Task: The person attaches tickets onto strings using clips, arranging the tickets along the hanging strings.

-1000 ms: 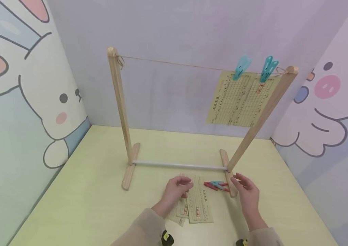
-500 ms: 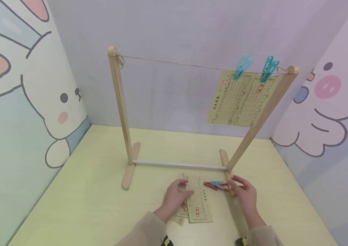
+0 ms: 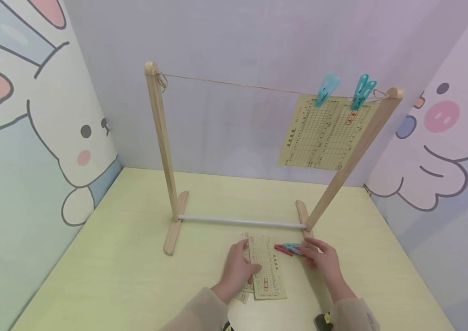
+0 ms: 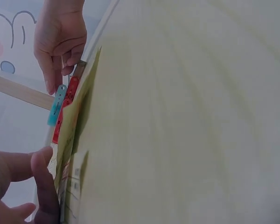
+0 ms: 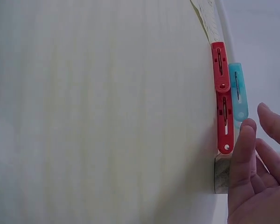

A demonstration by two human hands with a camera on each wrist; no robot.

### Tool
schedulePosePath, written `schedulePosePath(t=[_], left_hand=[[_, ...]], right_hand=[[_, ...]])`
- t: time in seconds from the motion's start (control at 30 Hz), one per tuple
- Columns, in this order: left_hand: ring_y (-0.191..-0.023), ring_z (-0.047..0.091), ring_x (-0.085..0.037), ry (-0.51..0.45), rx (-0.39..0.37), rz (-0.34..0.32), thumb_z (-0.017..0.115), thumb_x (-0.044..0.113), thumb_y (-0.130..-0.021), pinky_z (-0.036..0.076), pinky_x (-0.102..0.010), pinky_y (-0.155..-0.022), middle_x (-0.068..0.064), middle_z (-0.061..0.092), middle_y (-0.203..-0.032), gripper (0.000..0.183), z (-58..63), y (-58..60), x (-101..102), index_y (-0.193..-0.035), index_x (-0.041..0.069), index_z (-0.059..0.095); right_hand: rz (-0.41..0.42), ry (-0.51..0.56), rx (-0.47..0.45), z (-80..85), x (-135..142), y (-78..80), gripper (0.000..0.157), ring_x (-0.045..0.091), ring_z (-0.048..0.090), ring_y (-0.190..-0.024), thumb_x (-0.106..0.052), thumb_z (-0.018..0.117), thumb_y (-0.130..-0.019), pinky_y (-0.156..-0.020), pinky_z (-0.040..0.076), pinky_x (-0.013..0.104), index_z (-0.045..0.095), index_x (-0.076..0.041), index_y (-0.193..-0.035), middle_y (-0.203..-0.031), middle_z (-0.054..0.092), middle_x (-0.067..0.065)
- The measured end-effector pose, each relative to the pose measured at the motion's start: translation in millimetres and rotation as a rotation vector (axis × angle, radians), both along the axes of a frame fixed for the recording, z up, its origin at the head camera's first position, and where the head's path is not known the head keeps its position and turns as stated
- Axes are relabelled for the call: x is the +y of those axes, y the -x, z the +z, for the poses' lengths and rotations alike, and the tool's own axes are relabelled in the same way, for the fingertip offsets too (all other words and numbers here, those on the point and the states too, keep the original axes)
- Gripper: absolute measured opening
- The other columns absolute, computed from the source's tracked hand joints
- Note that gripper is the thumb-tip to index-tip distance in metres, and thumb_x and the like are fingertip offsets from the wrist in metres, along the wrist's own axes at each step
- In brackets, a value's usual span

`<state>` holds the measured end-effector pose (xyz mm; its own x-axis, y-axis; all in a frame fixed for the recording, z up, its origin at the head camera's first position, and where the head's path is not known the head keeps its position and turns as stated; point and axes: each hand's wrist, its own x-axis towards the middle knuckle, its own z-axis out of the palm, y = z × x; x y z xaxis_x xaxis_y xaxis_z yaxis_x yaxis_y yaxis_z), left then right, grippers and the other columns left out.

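Observation:
Printed yellowish paper sheets (image 3: 264,269) lie overlapping on the table, in front of the stand. My left hand (image 3: 237,269) is at their left side, thumb over the top sheet; in the left wrist view its fingers (image 4: 45,186) are beside the paper edge, and whether they touch it is unclear. Right of the sheets lie red clothespins (image 5: 225,121) with a light blue clothespin (image 5: 238,88) on top. My right hand (image 3: 324,262) is at their right end. In the right wrist view its thumb and fingers are spread apart, a fingertip close to the blue clothespin's end.
A wooden stand (image 3: 161,147) with a string (image 3: 234,84) tied between its posts stands behind the sheets. Two blue clothespins (image 3: 363,92) hold a printed sheet (image 3: 320,133) on the string at the right. A white bar (image 3: 238,221) joins the stand's feet.
My right hand has moved left to the clothespins and now covers their right end. My left hand has shifted slightly down beside the sheets, its thumb now lower over the top sheet.

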<state>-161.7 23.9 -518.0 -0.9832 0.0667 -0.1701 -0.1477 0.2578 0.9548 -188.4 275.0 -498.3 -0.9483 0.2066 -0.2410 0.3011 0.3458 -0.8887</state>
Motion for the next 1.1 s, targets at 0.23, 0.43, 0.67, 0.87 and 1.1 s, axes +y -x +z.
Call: schedulePosePath(t=[0.23, 0.43, 0.67, 0.87, 1.1], left_hand=[[-0.072, 0.049, -0.01, 0.171, 0.063, 0.0, 0.08, 0.004, -0.077, 0.045, -0.02, -0.058, -0.011, 0.05, -0.122, 0.075, 0.1, 0.6, 1.8, -0.143, 0.003, 0.044], [-0.073, 0.05, -0.009, 0.187, 0.083, -0.014, 0.078, 0.003, -0.079, 0.045, -0.02, -0.059, -0.009, 0.053, -0.123, 0.067, -1.2, -0.8, 1.1, -0.139, 0.003, 0.048], [-0.068, 0.054, -0.007, 0.175, 0.074, -0.02, 0.077, 0.002, -0.079, 0.047, -0.021, -0.057, -0.004, 0.06, -0.113, 0.066, -1.1, -1.6, 0.6, -0.138, 0.003, 0.048], [-0.065, 0.054, -0.008, 0.108, 0.055, -0.037, 0.074, 0.0, -0.081, 0.049, -0.023, -0.051, -0.003, 0.06, -0.105, 0.059, -0.2, -3.2, -0.5, -0.136, 0.002, 0.051], [-0.07, 0.055, -0.007, 0.115, 0.067, -0.056, 0.074, 0.002, -0.082, 0.049, -0.021, -0.058, -0.002, 0.064, -0.1, 0.04, -0.5, -2.7, -2.2, -0.121, 0.0, 0.063]], right_hand=[[0.017, -0.024, -0.032, -3.9, 2.5, 6.1, 0.053, 0.011, 0.057, -0.064, -0.016, 0.07, -0.092, -0.059, 0.049, 0.023, 0.053, 0.002, -0.139, -0.096, 0.069, 0.006], [0.05, -0.024, -0.033, -4.0, 2.8, 6.3, 0.056, 0.011, 0.057, -0.065, -0.021, 0.073, -0.09, -0.059, 0.049, 0.024, 0.055, 0.003, -0.137, -0.097, 0.069, 0.001], [0.099, -0.052, -0.014, -7.0, 2.1, 3.4, 0.047, 0.01, 0.056, -0.068, -0.014, 0.076, -0.086, -0.061, 0.047, 0.023, 0.063, 0.001, -0.128, -0.112, 0.071, 0.011], [0.118, -0.079, -0.011, -9.6, 3.2, 4.1, 0.047, 0.012, 0.055, -0.072, -0.013, 0.077, -0.084, -0.06, 0.046, 0.024, 0.064, 0.0, -0.127, -0.119, 0.068, 0.017], [0.122, -0.087, -0.009, -12.7, 4.3, 6.6, 0.047, 0.011, 0.055, -0.07, -0.011, 0.077, -0.083, -0.059, 0.046, 0.024, 0.065, 0.0, -0.126, -0.118, 0.069, 0.016]])
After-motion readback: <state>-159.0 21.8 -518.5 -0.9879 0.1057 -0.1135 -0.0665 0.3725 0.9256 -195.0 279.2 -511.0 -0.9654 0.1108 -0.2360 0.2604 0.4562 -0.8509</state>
